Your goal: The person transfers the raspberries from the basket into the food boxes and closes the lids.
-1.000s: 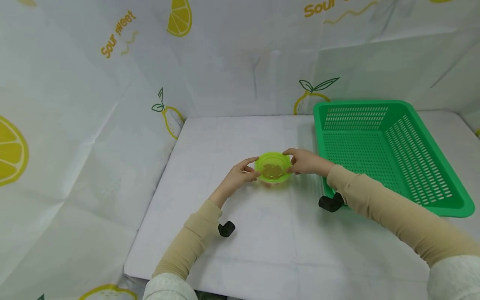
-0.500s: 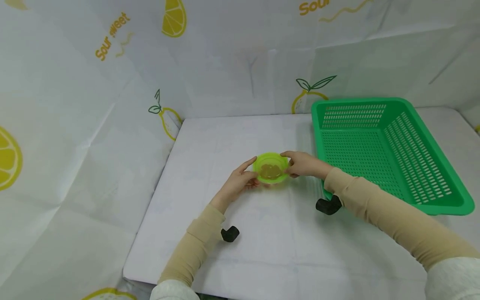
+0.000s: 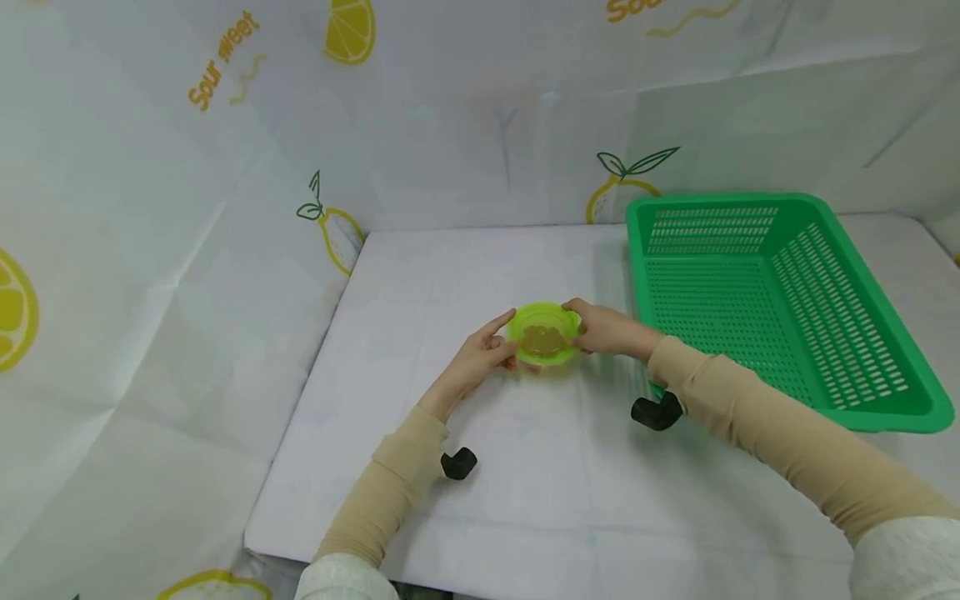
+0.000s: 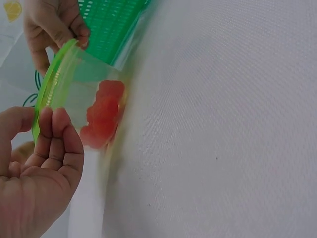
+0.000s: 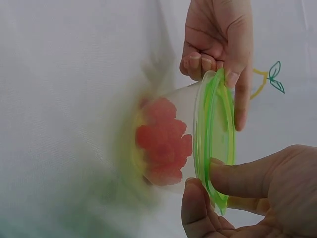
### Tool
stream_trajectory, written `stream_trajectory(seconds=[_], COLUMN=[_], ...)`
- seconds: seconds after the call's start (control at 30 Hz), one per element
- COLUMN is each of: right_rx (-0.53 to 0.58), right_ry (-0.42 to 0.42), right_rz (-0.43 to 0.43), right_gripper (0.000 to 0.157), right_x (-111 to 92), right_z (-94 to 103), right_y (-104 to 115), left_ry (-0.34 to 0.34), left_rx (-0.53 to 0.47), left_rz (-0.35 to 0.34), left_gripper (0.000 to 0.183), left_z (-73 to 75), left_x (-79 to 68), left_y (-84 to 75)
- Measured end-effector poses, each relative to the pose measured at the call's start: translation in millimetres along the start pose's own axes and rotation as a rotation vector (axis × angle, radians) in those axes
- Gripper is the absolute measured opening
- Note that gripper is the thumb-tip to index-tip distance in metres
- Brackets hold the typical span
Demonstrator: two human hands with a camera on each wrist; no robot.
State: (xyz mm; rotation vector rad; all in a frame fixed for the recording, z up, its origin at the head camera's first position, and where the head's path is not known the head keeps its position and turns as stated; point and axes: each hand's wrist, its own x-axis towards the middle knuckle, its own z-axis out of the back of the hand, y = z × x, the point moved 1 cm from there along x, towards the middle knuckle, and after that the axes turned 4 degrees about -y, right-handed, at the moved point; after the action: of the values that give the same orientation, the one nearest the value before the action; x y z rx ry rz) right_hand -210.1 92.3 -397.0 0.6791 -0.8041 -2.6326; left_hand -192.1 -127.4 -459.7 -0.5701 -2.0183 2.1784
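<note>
Fingers of the left hand (image 3: 480,357) still pinch the green lid (image 3: 545,332) of the tub (image 4: 94,106) (pink pieces inside), which sits on the table (image 3: 525,467) much as before; the right hand (image 3: 603,327) pinches the opposite rim, beside the basket (image 3: 847,367).

l hand (image 3: 480,354) edged closer to tub (image 3: 545,334)
</note>
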Motion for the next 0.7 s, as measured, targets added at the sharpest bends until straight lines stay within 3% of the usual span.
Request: stream_trajectory(seconds=[0.4, 0.7], right_rx=[-0.015, 0.013], right_ry=[-0.012, 0.003], right_rz=[0.002, 0.002], right_gripper=[0.060, 0.062], right_x=[-4.1, -1.3], right_z=[4.0, 1.3], right_y=[0.5, -3.2], left_ry=[-0.038, -0.056], left_rx=[0.024, -0.006], left_rz=[-0.057, -0.008], left_gripper=[0.059, 0.057], left_z=[-6.7, -4.9], left_x=[3.0, 0.6], left_y=[0.8, 6.2])
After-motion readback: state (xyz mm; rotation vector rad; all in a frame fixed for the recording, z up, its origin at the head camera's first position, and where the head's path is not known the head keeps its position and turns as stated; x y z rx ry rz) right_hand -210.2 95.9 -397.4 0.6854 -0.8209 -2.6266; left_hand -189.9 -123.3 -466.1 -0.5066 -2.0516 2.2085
